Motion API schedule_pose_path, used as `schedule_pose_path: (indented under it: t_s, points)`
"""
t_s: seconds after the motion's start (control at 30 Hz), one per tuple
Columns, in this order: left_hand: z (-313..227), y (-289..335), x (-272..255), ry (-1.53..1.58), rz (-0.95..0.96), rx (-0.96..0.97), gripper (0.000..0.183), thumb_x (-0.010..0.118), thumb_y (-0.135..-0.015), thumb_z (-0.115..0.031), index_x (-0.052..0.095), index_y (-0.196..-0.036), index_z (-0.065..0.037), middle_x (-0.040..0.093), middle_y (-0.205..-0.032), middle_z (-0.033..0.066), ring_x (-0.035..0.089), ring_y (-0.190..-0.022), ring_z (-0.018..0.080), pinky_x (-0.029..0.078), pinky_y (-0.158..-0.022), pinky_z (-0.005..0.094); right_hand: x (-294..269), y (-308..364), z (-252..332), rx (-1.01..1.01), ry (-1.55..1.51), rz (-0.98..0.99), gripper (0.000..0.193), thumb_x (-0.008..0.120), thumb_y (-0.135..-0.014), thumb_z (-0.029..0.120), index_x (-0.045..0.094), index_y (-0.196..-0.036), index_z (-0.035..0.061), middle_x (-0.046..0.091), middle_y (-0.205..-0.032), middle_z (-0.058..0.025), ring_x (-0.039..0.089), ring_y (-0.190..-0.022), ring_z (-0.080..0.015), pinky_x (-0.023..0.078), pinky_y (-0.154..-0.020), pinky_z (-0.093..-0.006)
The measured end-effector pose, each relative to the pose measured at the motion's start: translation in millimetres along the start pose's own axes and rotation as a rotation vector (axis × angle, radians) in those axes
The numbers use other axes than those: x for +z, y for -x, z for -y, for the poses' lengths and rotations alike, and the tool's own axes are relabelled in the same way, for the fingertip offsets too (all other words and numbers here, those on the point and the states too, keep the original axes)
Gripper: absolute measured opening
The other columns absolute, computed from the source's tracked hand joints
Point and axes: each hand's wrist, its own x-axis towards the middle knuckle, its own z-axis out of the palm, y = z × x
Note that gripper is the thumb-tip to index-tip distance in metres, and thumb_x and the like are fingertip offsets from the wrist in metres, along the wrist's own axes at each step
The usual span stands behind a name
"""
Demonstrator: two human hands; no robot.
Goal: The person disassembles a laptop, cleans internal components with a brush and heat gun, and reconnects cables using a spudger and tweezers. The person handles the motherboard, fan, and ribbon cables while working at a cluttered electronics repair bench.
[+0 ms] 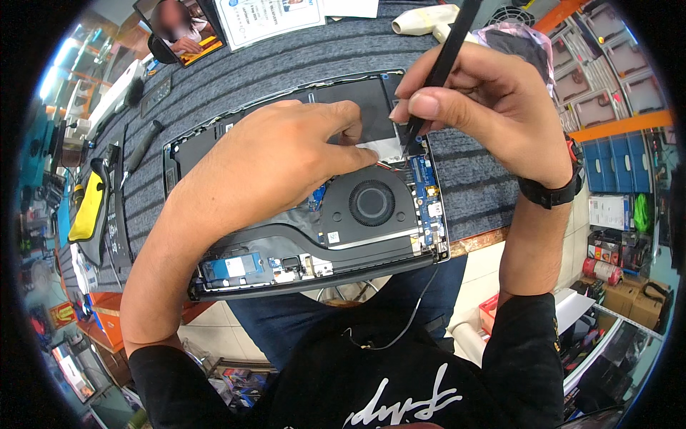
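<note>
Black pry tool, black fan, blue circuit board, grey striped mat, yellow-and-black case
</note>
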Motion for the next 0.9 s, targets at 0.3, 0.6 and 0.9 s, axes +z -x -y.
schedule_pose_path:
  t_s: [0.3, 0.6, 0.9]
  points:
    - [3.3, -3.4, 5.4, 0.170, -0.052, 0.000, 0.027, 0.068, -0.086, -0.008, 0.075, -0.111, -0.014, 0.065, -0.100, 0.0090, 0.067, -0.091, 0.0330, 0.054, -0.080, 0.0448, 3.3, -2.3, 1.8, 0.039, 0.057, 0.059, 0.018, 0.074, -0.098, 0.012, 0.071, -0.108, -0.0034, 0.074, -0.096, -0.0085, 0.073, -0.088, -0.0126, 0.058, -0.079, -0.0257]
    - [1.3, -4.2, 0.2, 0.083, -0.032, 0.038, 0.029, 0.067, -0.085, -0.008, 0.074, -0.111, -0.016, 0.064, -0.101, 0.0072, 0.066, -0.093, 0.0312, 0.053, -0.081, 0.0444, 3.0, -1.1, 2.4, 0.117, 0.003, 0.056, 0.018, 0.074, -0.098, 0.011, 0.071, -0.108, -0.0034, 0.074, -0.092, -0.0075, 0.072, -0.083, -0.0113, 0.058, -0.077, -0.0248]
    - [3.4, -8.7, -0.2, 0.028, -0.038, 0.059, 0.024, 0.068, -0.084, -0.010, 0.074, -0.107, -0.014, 0.064, -0.098, 0.0086, 0.066, -0.094, 0.0318, 0.053, -0.080, 0.0447, 5.0, -2.6, 1.9, 0.121, -0.010, 0.058, 0.019, 0.075, -0.097, 0.012, 0.071, -0.108, -0.0034, 0.074, -0.090, -0.0067, 0.072, -0.082, -0.0109, 0.058, -0.075, -0.0246]
